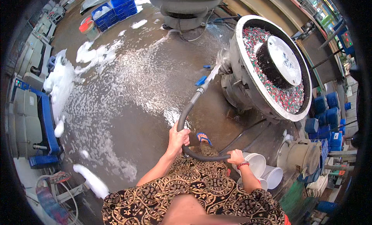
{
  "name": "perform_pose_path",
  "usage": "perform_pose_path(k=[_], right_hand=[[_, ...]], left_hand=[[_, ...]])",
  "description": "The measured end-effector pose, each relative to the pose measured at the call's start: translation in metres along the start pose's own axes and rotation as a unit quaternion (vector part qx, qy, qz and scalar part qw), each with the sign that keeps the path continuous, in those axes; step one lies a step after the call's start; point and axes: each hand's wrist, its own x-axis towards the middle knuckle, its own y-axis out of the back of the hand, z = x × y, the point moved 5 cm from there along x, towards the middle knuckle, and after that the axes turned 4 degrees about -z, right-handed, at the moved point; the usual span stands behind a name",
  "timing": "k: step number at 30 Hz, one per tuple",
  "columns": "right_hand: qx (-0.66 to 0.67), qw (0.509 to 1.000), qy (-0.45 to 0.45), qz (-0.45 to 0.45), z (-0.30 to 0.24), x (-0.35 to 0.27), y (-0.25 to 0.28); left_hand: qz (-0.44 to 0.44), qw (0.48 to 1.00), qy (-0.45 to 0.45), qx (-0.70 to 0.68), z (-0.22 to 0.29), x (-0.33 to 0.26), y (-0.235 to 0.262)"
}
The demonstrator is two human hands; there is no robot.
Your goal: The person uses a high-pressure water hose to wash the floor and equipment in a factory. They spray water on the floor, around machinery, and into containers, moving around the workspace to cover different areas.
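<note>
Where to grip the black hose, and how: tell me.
Likely on the black hose at its bend behind the grey nozzle, from the near side, as the left hand does: the hose is round, and the water jet points away.

Blue crates (128, 13) up L w/ bucket (92, 33) nr; blue drums (332, 117) R.
</note>
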Motion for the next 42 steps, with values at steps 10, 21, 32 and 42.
perform_pose_path(k=[10,21,32,42], right_hand=[[-0.055,0.998,0.013,-0.024,-0.013,0.020,-0.015],[-0.041,0.991,0.055,-0.111,-0.100,0.048,-0.014],[-0.036,0.987,0.061,-0.147,-0.096,0.082,-0.006],[0.051,0.979,0.170,-0.101,-0.125,0.175,0.052]], left_hand=[[0.116,0.991,0.016,-0.061,-0.025,0.024,0.083],[0.281,0.947,0.155,-0.017,-0.064,0.072,0.240],[0.245,0.946,0.212,0.006,-0.091,0.136,0.271],[0.336,0.929,0.118,-0.100,0.008,0.166,0.307]])
